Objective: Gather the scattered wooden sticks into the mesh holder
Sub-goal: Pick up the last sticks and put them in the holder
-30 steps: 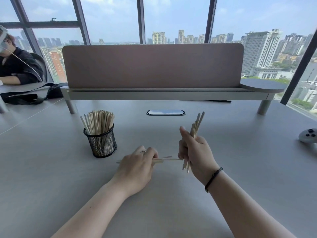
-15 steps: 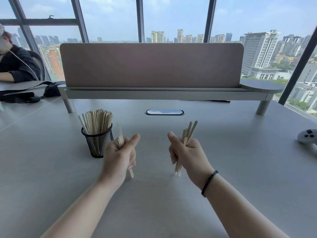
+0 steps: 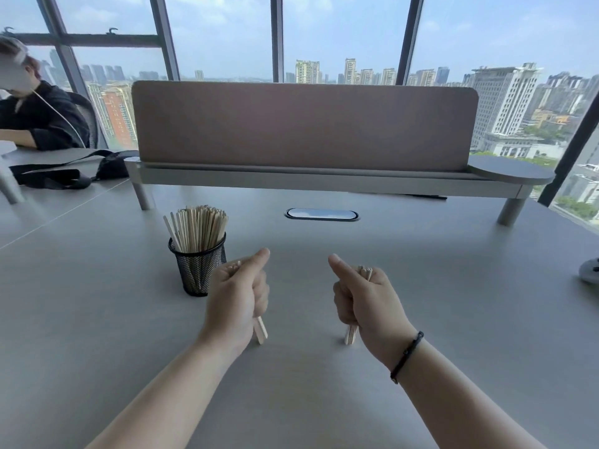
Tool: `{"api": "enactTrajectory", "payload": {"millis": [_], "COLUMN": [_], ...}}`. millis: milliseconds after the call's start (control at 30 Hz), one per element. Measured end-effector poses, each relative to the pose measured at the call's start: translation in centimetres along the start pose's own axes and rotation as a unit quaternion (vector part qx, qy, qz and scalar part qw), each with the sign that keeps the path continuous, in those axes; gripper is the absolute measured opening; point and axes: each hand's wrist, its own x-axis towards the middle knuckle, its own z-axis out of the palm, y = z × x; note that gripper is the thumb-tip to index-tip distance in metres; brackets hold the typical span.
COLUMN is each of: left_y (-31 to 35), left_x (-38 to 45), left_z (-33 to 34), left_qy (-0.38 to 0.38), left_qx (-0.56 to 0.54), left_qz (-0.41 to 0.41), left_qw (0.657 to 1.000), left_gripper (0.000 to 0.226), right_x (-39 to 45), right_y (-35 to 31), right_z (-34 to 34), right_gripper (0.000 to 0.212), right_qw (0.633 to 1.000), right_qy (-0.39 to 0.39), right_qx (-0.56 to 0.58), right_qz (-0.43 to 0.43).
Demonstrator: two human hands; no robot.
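A black mesh holder [image 3: 197,273] stands on the grey table, filled with several upright wooden sticks [image 3: 197,230]. My left hand [image 3: 238,298] is fisted just right of the holder, gripping a few wooden sticks [image 3: 260,332] upright with their lower ends touching the table. My right hand [image 3: 364,299] is fisted farther right around its own bundle of sticks [image 3: 351,334], also stood on end on the table. Both thumbs point up. Most of each bundle is hidden inside the fists.
A raised shelf with a pink divider panel [image 3: 304,124] spans the back of the table. A cable grommet [image 3: 322,214] lies ahead of my hands. A white controller [image 3: 590,270] sits at the right edge. A person [image 3: 35,118] and a black bag [image 3: 64,173] are at the left.
Both hands have turned their bundles upright and lowered them until the stick ends rest on the table. The sticks have slid down within the fists, so little shows above them.
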Motion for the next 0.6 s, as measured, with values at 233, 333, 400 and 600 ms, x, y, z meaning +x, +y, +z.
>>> {"api": "enactTrajectory", "payload": {"millis": [233, 333, 400, 600], "left_y": [2.7, 7.0, 10.3, 11.9], "left_x": [1.3, 4.2, 6.4, 12.1], "left_z": [-0.5, -2.0, -2.8, -5.1], "left_qy": [0.005, 0.061, 0.117, 0.225], "left_qx": [0.013, -0.007, -0.008, 0.071], "left_qz": [0.016, 0.083, 0.117, 0.114], "left_qw": [1.0, 0.995, 0.986, 0.965], "left_gripper": [0.054, 0.058, 0.064, 0.052], "right_x": [1.0, 3.2, 5.6, 12.1], "right_y": [-0.5, -2.8, -5.6, -9.4], "right_z": [5.0, 9.1, 12.1, 18.8], "right_gripper": [0.057, 0.057, 0.058, 0.058], "right_qw": [0.995, 0.991, 0.988, 0.989], "right_qy": [-0.056, -0.086, -0.091, -0.047], "right_qx": [0.041, 0.082, 0.12, 0.134], "right_qz": [0.064, 0.059, 0.018, -0.037]}}
